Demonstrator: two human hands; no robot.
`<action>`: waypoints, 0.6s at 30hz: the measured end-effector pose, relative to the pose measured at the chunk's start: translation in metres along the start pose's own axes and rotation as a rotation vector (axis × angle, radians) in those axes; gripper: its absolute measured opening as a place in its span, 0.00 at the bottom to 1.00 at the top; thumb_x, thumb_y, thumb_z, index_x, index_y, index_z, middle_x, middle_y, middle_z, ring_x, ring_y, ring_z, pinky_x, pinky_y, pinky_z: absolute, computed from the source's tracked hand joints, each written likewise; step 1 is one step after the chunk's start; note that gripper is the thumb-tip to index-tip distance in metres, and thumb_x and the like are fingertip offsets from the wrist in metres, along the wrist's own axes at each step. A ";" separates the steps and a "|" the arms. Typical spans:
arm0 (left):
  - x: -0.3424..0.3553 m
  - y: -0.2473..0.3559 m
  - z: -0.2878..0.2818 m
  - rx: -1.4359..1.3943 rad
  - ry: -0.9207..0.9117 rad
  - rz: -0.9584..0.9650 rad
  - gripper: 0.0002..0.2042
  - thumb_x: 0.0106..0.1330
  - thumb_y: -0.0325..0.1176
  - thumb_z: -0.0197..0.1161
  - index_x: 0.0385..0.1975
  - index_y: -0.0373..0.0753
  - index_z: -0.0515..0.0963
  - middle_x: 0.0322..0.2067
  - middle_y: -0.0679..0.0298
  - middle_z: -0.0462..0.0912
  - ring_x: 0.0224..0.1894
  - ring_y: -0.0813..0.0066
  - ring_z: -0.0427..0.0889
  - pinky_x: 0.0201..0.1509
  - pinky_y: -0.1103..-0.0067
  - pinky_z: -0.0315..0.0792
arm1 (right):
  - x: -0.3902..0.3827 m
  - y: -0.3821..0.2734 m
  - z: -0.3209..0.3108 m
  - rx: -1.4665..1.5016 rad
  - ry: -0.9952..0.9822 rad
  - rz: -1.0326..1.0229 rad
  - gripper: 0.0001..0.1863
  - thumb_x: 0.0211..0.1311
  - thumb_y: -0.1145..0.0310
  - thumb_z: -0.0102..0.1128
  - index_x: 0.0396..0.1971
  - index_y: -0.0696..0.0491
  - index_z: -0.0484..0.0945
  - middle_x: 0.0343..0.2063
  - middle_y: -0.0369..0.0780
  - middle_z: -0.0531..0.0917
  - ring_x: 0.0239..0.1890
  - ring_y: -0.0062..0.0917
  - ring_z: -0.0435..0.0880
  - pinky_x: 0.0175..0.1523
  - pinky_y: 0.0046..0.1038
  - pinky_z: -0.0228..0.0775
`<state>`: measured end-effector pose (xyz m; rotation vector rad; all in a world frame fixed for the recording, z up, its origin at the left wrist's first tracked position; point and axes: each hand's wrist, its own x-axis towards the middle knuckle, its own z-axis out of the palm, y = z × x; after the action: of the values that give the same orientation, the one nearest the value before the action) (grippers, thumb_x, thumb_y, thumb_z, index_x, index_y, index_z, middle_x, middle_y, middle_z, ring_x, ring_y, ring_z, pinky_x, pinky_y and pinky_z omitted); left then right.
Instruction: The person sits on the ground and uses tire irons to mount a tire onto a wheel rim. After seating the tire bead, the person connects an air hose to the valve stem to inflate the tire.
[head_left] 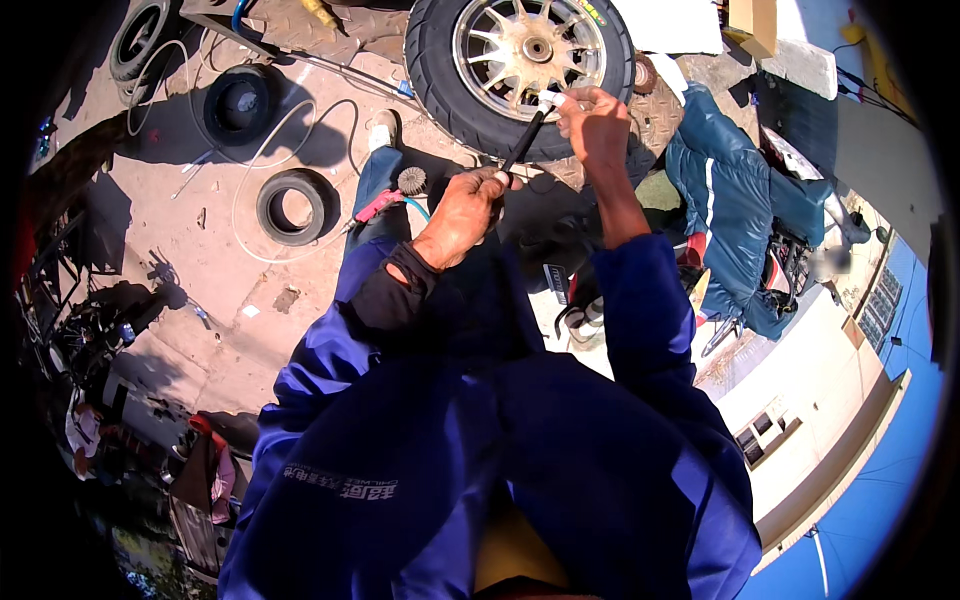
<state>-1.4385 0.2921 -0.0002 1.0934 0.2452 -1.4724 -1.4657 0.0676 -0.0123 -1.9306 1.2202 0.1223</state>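
Note:
My left hand (460,220) is closed round the lower end of a slim black rod (522,142), which slants up and to the right. At its upper end is a small white piece (548,98), its kind too small to make out. My right hand (598,130) pinches at this white piece, fingers together. Just beyond both hands lies a wheel, its black tyre (440,85) mounted on a pale, many-spoked rim (500,45). The rod's tip overlaps the near edge of the rim; whether it touches cannot be told.
Loose black tyres (293,207) lie on the ground to the left, among a looping pale hose (238,190). A pink air tool (376,207) is beside my left leg, near a round grey brush (412,180). A teal padded cover (735,200) drapes a motorbike at right.

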 end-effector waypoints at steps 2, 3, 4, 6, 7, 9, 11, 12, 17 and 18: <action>-0.002 0.002 -0.006 -0.005 0.001 -0.031 0.17 0.81 0.40 0.50 0.48 0.30 0.77 0.19 0.76 0.61 0.15 0.87 0.57 0.15 0.83 0.53 | 0.004 0.002 0.002 -0.104 0.015 -0.096 0.09 0.64 0.69 0.72 0.35 0.59 0.86 0.20 0.36 0.85 0.21 0.16 0.81 0.27 0.22 0.71; -0.002 0.001 -0.009 -0.046 -0.003 -0.032 0.18 0.81 0.40 0.50 0.50 0.29 0.77 0.19 0.76 0.62 0.15 0.87 0.58 0.15 0.83 0.53 | 0.006 0.002 0.003 -0.173 0.029 -0.177 0.08 0.63 0.69 0.73 0.35 0.59 0.86 0.21 0.36 0.85 0.20 0.16 0.80 0.27 0.22 0.71; -0.001 0.003 -0.010 -0.057 -0.003 -0.050 0.18 0.82 0.40 0.50 0.50 0.29 0.77 0.19 0.75 0.63 0.15 0.87 0.58 0.15 0.83 0.53 | 0.008 0.004 0.003 -0.242 0.040 -0.259 0.08 0.63 0.69 0.73 0.35 0.59 0.86 0.21 0.36 0.85 0.20 0.16 0.79 0.27 0.23 0.70; -0.003 0.009 -0.012 -0.072 0.008 -0.086 0.18 0.82 0.40 0.50 0.50 0.29 0.77 0.19 0.75 0.64 0.15 0.87 0.58 0.15 0.83 0.53 | 0.002 -0.002 0.007 -0.084 0.008 -0.159 0.08 0.64 0.68 0.72 0.35 0.58 0.87 0.20 0.37 0.85 0.19 0.16 0.78 0.27 0.24 0.70; -0.003 0.008 -0.015 -0.066 0.017 -0.083 0.18 0.82 0.40 0.50 0.49 0.30 0.78 0.19 0.75 0.64 0.15 0.87 0.58 0.16 0.83 0.53 | -0.007 -0.007 0.006 -0.085 0.016 -0.129 0.08 0.64 0.68 0.72 0.35 0.58 0.87 0.20 0.37 0.85 0.19 0.16 0.78 0.28 0.24 0.70; 0.001 0.003 -0.020 -0.051 0.029 -0.069 0.17 0.82 0.41 0.51 0.48 0.31 0.79 0.19 0.75 0.65 0.16 0.86 0.58 0.17 0.84 0.53 | -0.013 -0.009 0.010 -0.123 0.083 -0.178 0.09 0.64 0.68 0.72 0.35 0.59 0.87 0.20 0.37 0.85 0.20 0.16 0.78 0.29 0.23 0.70; 0.009 -0.009 -0.029 0.065 0.056 0.020 0.17 0.82 0.40 0.51 0.47 0.31 0.80 0.19 0.75 0.66 0.18 0.86 0.59 0.20 0.84 0.54 | -0.014 0.009 0.020 -0.194 0.188 -0.331 0.09 0.65 0.67 0.71 0.36 0.59 0.88 0.21 0.37 0.85 0.20 0.17 0.78 0.29 0.23 0.70; 0.015 -0.017 -0.035 0.125 0.068 0.064 0.17 0.82 0.40 0.51 0.46 0.31 0.81 0.19 0.75 0.66 0.19 0.87 0.59 0.22 0.84 0.55 | -0.015 0.007 0.019 -0.212 0.189 -0.339 0.09 0.64 0.67 0.72 0.35 0.59 0.87 0.22 0.39 0.86 0.21 0.20 0.80 0.30 0.26 0.71; 0.022 0.004 -0.023 0.658 0.224 0.311 0.16 0.75 0.35 0.56 0.55 0.33 0.77 0.35 0.37 0.85 0.46 0.32 0.82 0.51 0.54 0.75 | -0.012 -0.004 0.008 -0.108 0.078 -0.130 0.11 0.61 0.65 0.73 0.36 0.58 0.88 0.25 0.46 0.87 0.25 0.31 0.85 0.34 0.31 0.74; 0.023 0.014 -0.017 0.671 0.231 0.310 0.17 0.75 0.35 0.56 0.57 0.33 0.75 0.35 0.36 0.84 0.45 0.32 0.82 0.51 0.54 0.75 | -0.011 -0.004 0.006 -0.122 0.069 -0.127 0.11 0.61 0.65 0.73 0.37 0.57 0.88 0.25 0.46 0.87 0.25 0.32 0.86 0.35 0.31 0.74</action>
<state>-1.4146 0.2851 -0.0203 1.7552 -0.2760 -1.1646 -1.4661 0.0802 -0.0091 -2.1282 1.1544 0.0659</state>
